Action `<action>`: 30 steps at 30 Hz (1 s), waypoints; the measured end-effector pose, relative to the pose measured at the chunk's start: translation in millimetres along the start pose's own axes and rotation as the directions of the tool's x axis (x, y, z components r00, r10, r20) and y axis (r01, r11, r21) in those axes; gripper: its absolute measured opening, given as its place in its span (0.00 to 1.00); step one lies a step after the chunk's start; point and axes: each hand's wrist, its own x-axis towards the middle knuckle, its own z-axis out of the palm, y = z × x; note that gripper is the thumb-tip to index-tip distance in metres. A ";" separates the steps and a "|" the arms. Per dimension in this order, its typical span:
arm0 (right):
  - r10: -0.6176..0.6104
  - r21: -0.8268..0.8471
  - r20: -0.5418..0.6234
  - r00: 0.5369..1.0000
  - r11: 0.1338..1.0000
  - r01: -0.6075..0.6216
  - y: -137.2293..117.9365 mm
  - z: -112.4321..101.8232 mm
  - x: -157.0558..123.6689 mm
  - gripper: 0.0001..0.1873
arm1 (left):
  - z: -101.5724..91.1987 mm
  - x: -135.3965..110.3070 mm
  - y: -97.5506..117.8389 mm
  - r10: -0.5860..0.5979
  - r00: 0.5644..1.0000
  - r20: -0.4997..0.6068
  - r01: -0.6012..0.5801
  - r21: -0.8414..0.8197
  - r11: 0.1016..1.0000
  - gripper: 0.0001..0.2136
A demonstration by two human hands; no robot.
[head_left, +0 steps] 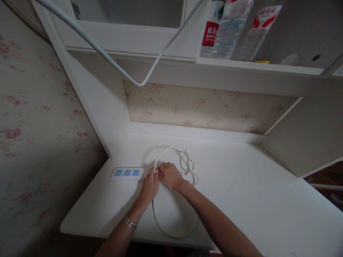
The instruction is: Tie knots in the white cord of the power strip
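Note:
Over the white desk, my left hand is closed on a white power cord, which runs through it and hangs in a wide loop toward the desk's front edge. My right hand meets it, fingers curled and pinched at the cord beside the left fingertips; the exact grip is partly hidden. To the left of both hands lies a power strip with blue sockets facing up. More of the cord is tangled on the desk just right of my right hand, partly covered by it.
The white desk stands against a flowered wall on the left. Above it, a shelf holds several plastic bottles. A thick grey-white cable hangs in front of the cabinet. Side panels bound the desk's back corners.

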 end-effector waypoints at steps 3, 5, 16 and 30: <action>-0.029 -0.030 -0.004 1.000 0.999 0.029 8.6 -8.1 -4.4 0.20 | -0.6 -0.7 3.9 -0.010 1.000 -0.003 0.010 -0.026 1.000 0.14; -0.036 -0.024 -0.040 0.999 0.999 0.035 18.4 -19.2 -10.2 0.22 | -1.0 -1.2 6.6 0.000 1.000 -0.004 0.000 0.000 1.000 0.13; 0.241 -0.004 -0.302 0.922 0.967 -0.255 137.6 -116.2 -85.6 0.29 | -17.7 7.4 3.5 0.024 1.000 -0.004 -0.024 0.050 0.998 0.19; 0.911 0.353 -0.320 0.259 0.368 -0.860 293.9 -184.1 -233.8 0.22 | -27.5 25.5 -18.1 -0.039 0.983 -0.178 0.080 0.226 0.971 0.20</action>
